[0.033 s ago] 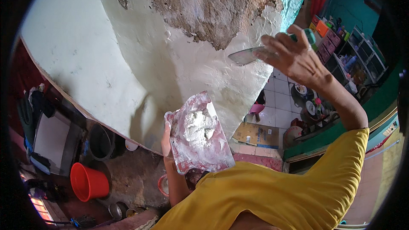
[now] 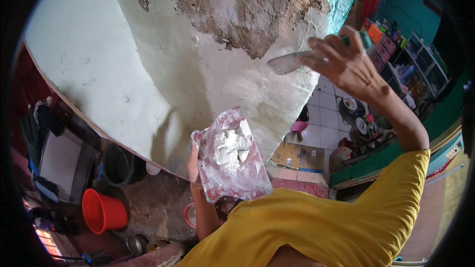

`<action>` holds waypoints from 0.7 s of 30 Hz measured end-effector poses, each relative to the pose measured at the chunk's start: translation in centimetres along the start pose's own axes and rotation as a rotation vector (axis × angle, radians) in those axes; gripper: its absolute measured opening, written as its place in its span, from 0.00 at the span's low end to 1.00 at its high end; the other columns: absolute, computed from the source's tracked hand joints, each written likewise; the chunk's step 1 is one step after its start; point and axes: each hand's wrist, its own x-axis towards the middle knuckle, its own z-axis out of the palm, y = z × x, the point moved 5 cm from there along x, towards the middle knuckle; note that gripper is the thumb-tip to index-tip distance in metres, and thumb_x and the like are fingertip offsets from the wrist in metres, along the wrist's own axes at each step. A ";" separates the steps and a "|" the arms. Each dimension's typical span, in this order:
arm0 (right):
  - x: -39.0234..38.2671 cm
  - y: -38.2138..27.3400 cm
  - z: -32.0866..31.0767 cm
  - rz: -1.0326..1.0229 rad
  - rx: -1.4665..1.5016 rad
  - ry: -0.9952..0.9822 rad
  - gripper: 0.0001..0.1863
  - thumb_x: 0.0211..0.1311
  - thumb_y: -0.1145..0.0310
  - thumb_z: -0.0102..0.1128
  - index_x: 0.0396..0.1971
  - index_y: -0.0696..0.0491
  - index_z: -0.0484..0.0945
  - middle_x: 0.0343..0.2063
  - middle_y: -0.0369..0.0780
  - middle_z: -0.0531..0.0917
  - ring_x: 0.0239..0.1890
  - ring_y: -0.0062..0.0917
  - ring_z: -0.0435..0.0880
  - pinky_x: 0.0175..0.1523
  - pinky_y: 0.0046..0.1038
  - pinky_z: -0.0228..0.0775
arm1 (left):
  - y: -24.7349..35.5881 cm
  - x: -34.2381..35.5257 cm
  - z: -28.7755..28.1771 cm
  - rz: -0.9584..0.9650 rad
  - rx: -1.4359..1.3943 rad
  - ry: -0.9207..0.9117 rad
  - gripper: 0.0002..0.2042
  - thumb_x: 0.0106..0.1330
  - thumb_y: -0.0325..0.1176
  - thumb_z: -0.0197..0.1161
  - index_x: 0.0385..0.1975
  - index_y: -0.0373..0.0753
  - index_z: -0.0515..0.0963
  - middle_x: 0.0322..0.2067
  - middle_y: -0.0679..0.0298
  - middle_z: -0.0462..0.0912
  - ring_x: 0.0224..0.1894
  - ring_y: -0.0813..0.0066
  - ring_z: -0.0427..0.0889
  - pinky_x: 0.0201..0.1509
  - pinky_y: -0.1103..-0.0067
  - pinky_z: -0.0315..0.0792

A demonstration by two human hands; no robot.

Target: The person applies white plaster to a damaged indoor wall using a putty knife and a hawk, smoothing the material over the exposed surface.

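Observation:
My right hand [image 2: 346, 69] grips a putty knife [image 2: 288, 63] with a green handle, its fingers wrapped around it. The grey blade points left, over white-coated wall [image 2: 257, 86] just below a rough brown bare patch [image 2: 237, 15]; whether it touches cannot be told. Lower down, my left hand [image 2: 193, 164] holds a pinkish, plaster-smeared board [image 2: 237, 185] by its left edge. A heap of white putty [image 2: 230, 147] lies on the board. Most of the left fingers are hidden behind it.
Below left, a red bucket [image 2: 101, 211] and a dark bucket [image 2: 118, 163] stand on the floor. Flattened cardboard [image 2: 299, 155] lies beyond the wall's right edge. Farther right are a shelf rack [image 2: 420, 64] and several pots and dishes on white tiles [image 2: 324, 104].
My right hand and the putty knife have shifted slightly right. The left hand and board are almost unmoved.

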 end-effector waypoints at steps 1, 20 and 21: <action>-0.1 0.6 -0.6 0.003 -0.043 0.020 0.17 0.48 0.71 0.61 0.40 0.38 0.80 0.45 0.32 0.76 0.46 0.23 0.74 0.57 0.38 0.55 | 0.1 0.0 0.0 0.011 -0.003 -0.023 0.24 0.71 0.45 0.37 0.59 0.34 0.61 0.57 0.52 0.67 0.57 0.58 0.69 0.62 0.63 0.62; -1.8 1.5 -1.8 0.004 -0.059 -0.012 0.14 0.46 0.69 0.61 0.36 0.37 0.82 0.44 0.30 0.78 0.47 0.23 0.75 0.62 0.42 0.52 | 0.0 0.1 -0.9 0.000 0.009 -0.013 0.24 0.71 0.45 0.38 0.59 0.34 0.61 0.57 0.52 0.66 0.58 0.57 0.67 0.63 0.63 0.60; -1.9 2.3 -2.1 0.014 -0.068 0.014 0.16 0.45 0.70 0.62 0.37 0.37 0.82 0.43 0.30 0.78 0.47 0.22 0.76 0.63 0.42 0.51 | 0.1 0.1 -0.9 0.028 0.048 -0.035 0.24 0.71 0.45 0.38 0.59 0.34 0.61 0.57 0.52 0.66 0.58 0.57 0.67 0.63 0.63 0.60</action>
